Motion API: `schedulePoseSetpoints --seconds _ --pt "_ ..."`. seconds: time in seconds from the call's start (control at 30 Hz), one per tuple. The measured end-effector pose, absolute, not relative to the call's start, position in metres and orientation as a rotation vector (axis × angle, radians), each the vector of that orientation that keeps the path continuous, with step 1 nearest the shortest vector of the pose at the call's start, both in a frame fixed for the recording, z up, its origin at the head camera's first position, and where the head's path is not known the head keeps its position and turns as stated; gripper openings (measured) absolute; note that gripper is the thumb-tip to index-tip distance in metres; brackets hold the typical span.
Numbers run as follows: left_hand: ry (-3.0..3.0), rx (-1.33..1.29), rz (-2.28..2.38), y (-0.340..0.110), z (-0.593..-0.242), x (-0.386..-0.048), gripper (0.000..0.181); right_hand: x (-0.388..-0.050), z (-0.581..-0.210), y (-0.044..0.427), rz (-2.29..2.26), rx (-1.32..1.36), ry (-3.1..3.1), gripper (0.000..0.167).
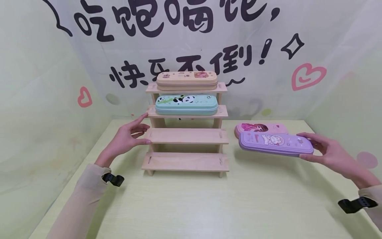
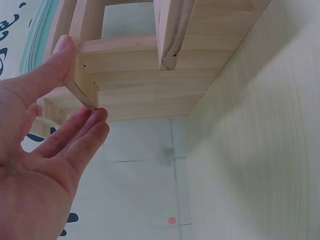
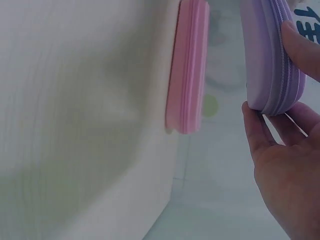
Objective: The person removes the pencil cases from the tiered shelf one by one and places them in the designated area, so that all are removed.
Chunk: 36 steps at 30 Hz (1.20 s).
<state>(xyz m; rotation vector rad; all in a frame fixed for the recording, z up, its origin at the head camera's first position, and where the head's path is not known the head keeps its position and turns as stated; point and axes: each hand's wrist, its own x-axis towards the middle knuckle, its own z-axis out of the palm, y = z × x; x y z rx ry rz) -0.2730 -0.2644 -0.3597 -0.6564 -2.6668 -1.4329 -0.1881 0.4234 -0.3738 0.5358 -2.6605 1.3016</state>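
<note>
In the head view my right hand (image 1: 334, 156) grips a purple zippered pencil case (image 1: 274, 143) by its right end. The case, with a cartoon figure on its lid, hovers above the table. Behind and partly under it in that view lies a pink pencil case (image 3: 187, 70) on the table. A wooden tiered shelf (image 1: 186, 135) stands in the middle. At its left edge, my left hand (image 1: 126, 136) holds the end of a board between thumb and fingers. A beige pencil case (image 1: 187, 80) lies on the top tier, a turquoise panda one (image 1: 186, 105) just below.
The two lower boards of the shelf carry nothing. Pale wooden table (image 1: 191, 205) stretches in front of it. A printed cloth backdrop (image 1: 253, 83) with black lettering hangs behind, and pale side walls (image 1: 38, 116) flank the table.
</note>
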Motion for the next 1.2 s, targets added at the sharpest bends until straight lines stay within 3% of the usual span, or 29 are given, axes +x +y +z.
schedulePoseSetpoints --seconds 0.47,1.2 --pt "-2.670 -0.638 -1.443 -0.263 -0.359 -0.271 0.107 -0.210 -0.407 0.447 1.264 0.490 -2.789 0.068" --pt "-2.666 -0.640 -1.444 -0.263 -0.359 -0.272 0.106 -0.238 -0.414 0.455 1.228 0.420 -2.969 0.080"
